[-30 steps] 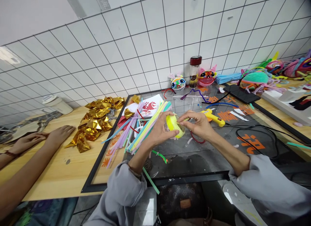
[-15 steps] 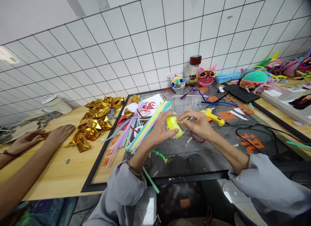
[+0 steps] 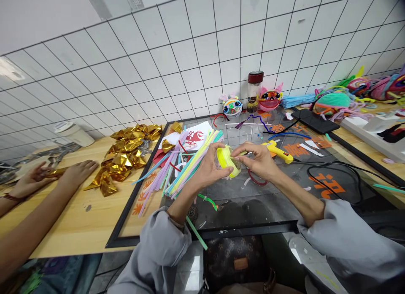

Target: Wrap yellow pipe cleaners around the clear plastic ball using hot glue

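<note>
- White wall tiles stand behind a wooden table, where a dark, framed board lies with a yellow glue gun on it.
- Just left of the glue gun, above the board, is a clear round piece with bright yellow wrapped about its middle.
- The left hand is clamped round that piece, thumb on the near side and fingers on the far side.
- The right hand, between the piece and the glue gun, has thumb and forefinger pinched together on a thin yellowish strip; whether its tip touches the wrap is hard to tell.
- Over the last second both hands have stayed almost in place, so I judge this to be fine finger work at one spot, with the wrap hardly advanced.
- Well to the left of the glue gun, a co-worker's hand has turned more open, and a gold strip now shows plainly beside it; that seems separate from the yellow work.
- Also left of the glue gun lies a bundle of pastel stems; behind it stands a bottle, and to its right, farther back, lies a phone.
</note>
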### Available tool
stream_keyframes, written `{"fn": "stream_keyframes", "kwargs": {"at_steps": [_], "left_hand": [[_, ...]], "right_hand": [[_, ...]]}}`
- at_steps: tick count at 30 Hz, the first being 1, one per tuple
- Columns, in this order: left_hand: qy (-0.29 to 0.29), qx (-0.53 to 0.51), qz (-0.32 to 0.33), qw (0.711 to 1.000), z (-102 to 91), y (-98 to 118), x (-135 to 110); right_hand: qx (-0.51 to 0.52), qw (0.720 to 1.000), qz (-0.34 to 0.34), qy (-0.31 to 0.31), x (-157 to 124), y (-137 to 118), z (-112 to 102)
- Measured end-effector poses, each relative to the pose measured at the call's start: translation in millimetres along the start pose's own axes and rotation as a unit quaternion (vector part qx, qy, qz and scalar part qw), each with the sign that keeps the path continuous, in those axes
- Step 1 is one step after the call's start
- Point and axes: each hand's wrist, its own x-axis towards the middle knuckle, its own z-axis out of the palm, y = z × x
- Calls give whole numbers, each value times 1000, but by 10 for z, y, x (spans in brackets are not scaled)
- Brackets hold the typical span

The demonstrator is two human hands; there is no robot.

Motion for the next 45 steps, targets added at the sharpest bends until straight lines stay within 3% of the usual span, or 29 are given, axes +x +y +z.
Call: {"fn": "stream_keyframes", "kwargs": {"at_steps": [8, 20, 30, 37, 45], "left_hand": [[-7, 62, 71, 996, -27, 21, 7], [-17, 93, 123, 988, -25, -29, 49], [-18, 80, 112, 990, -24, -38, 63], [-4, 43, 45, 998, -10, -25, 31], [21, 37, 15, 999, -2, 26, 54]], "right_hand": [[0, 1000, 1, 1, -1, -4, -2], [2, 1000, 7, -3, 1, 10, -7], [-3, 1000, 20, 9, 1, -8, 17], [22, 999, 25, 17, 1, 16, 51], [4, 1000, -23, 11, -25, -1, 78]]}}
